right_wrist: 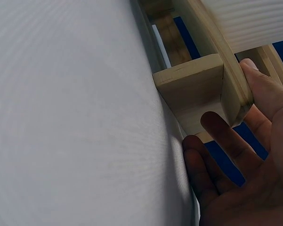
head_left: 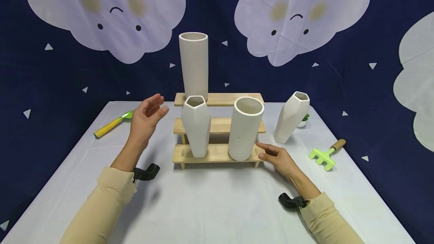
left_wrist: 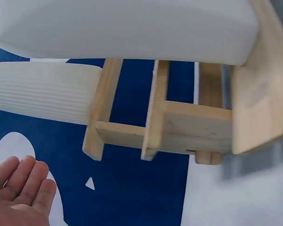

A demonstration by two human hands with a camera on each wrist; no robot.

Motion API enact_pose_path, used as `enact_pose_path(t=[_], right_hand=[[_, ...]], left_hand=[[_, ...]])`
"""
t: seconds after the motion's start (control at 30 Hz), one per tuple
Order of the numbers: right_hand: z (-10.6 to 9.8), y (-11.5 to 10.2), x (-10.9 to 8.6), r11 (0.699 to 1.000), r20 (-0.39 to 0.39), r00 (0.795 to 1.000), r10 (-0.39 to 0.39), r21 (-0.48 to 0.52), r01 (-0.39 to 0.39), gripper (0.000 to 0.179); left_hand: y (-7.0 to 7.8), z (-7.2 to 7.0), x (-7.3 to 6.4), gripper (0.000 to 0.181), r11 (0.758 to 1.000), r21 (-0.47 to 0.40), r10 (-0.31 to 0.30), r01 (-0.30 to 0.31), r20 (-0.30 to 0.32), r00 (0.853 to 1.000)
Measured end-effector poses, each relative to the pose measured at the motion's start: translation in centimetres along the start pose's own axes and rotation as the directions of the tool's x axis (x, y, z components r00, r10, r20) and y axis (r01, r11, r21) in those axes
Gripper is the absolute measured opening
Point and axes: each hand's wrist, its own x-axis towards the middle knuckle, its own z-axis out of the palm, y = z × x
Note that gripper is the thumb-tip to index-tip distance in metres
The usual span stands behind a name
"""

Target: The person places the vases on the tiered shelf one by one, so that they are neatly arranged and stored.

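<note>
A three-tier wooden shelf (head_left: 222, 154) stands mid-table. A tall ribbed white vase (head_left: 194, 67) is on its top tier. On the lowest tier stand a faceted white vase (head_left: 196, 127) at left and a round white vase (head_left: 245, 131) at right. My right hand (head_left: 279, 160) grips the right end of the lowest tier; in the right wrist view its thumb (right_wrist: 261, 82) lies on the board's upper face, fingers around the end and below. Left of the shelf, my left hand (head_left: 144, 118) is raised, holding nothing, with fingers (left_wrist: 26, 183) loosely bent.
Right of the shelf a second faceted vase (head_left: 291, 118) leans, a small potted plant (head_left: 303, 121) partly behind it. A green hand rake (head_left: 325, 156) lies farther right. At left lies a yellow-handled green garden tool (head_left: 110, 126). A dark cloud-print cloth (head_left: 210, 3) hangs behind.
</note>
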Motion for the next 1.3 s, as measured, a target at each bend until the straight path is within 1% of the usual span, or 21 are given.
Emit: enact_pose_path(t=[0.1, 0.37, 0.53, 0.63, 0.77, 0.87, 0.93, 1.03, 1.2, 1.3], right_hand=[[0.0, -0.1, 0.0, 1.0, 0.0, 1.0, 0.005, 0.0, -0.005, 0.05], [0.0, -0.1, 0.0, 1.0, 0.004, 1.0, 0.002, 0.011, -0.002, 0.05], [0.1, -0.1, 0.0, 1.0, -0.001, 1.0, 0.007, 0.006, -0.007, 0.051], [0.0, -0.1, 0.0, 1.0, 0.002, 1.0, -0.002, 0.006, 0.002, 0.051], [0.0, -0.1, 0.0, 1.0, 0.006, 1.0, -0.007, 0.006, 0.007, 0.051], [0.1, -0.2, -0.1, 1.0, 0.005, 1.0, 0.004, 0.014, -0.005, 0.051], [0.1, -0.2, -0.1, 1.0, 0.008, 1.0, 0.009, 0.017, -0.01, 0.051], [0.1, -0.2, -0.2, 1.0, 0.008, 1.0, 0.011, 0.02, -0.011, 0.051], [0.1, -0.2, -0.2, 1.0, 0.008, 1.0, 0.011, 0.018, -0.011, 0.051], [0.1, -0.2, -0.2, 1.0, 0.007, 1.0, 0.019, 0.021, -0.019, 0.052]], left_hand=[[-0.6, -0.2, -0.7, 0.062, 1.0, 0.029, -0.011, 0.011, -0.001, 1.0], [-2.2, -0.7, -2.4, 0.055, 0.999, 0.044, -0.03, 0.03, -0.002, 1.0], [-3.3, -1.0, -3.3, 0.055, 0.997, 0.067, -0.049, 0.047, 0.024, 0.999], [-4.0, -1.0, -3.9, 0.055, 0.995, 0.077, -0.065, 0.06, 0.054, 0.996], [-4.8, -1.1, -4.5, 0.055, 0.991, 0.084, -0.112, 0.104, 0.101, 0.988], [-5.3, -1.1, -5.0, 0.056, 0.985, 0.095, -0.156, 0.144, 0.14, 0.978], [-5.7, -1.1, -5.2, 0.056, 0.981, 0.108, -0.175, 0.159, 0.163, 0.971], [-6.3, -1.0, -5.5, 0.055, 0.978, 0.132, -0.186, 0.163, 0.185, 0.965], [-7.3, -0.8, -5.9, 0.054, 0.974, 0.174, -0.177, 0.143, 0.2, 0.964], [-7.8, -0.7, -6.1, 0.054, 0.971, 0.188, -0.186, 0.147, 0.215, 0.959]])
